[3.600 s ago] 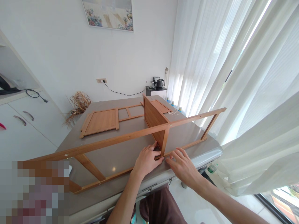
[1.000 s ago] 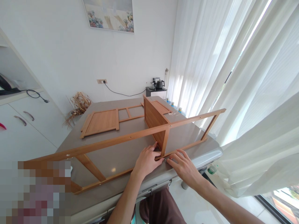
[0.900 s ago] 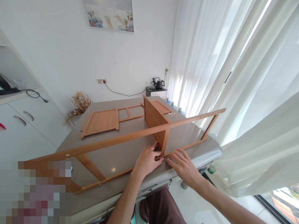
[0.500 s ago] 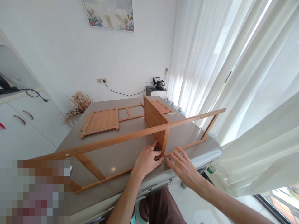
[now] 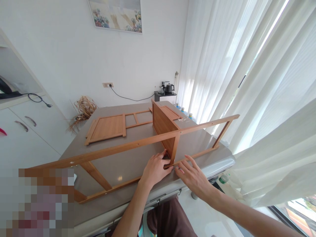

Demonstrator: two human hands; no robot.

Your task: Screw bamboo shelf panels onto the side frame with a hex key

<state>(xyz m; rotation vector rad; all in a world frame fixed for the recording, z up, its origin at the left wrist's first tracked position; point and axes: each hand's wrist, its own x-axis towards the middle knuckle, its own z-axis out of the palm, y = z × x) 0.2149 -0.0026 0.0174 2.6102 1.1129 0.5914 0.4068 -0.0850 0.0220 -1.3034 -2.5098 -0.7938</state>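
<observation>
A ladder-like wooden side frame stands on its long edge along the near side of the table. A wooden shelf panel meets it at the middle crossbar and runs back across the tabletop. My left hand grips the frame's lower rail where that crossbar joins it, thumb in front and fingers near the panel's lower corner. Just to the right, my right hand is closed in a pinch against the same joint. A small shiny bit shows at its fingertips, too small to name.
Flat on the grey table lie a wooden panel, an open frame piece and another panel behind the shelf. Small light pieces lie near it. A pixelated patch covers the lower left. Curtains hang at right.
</observation>
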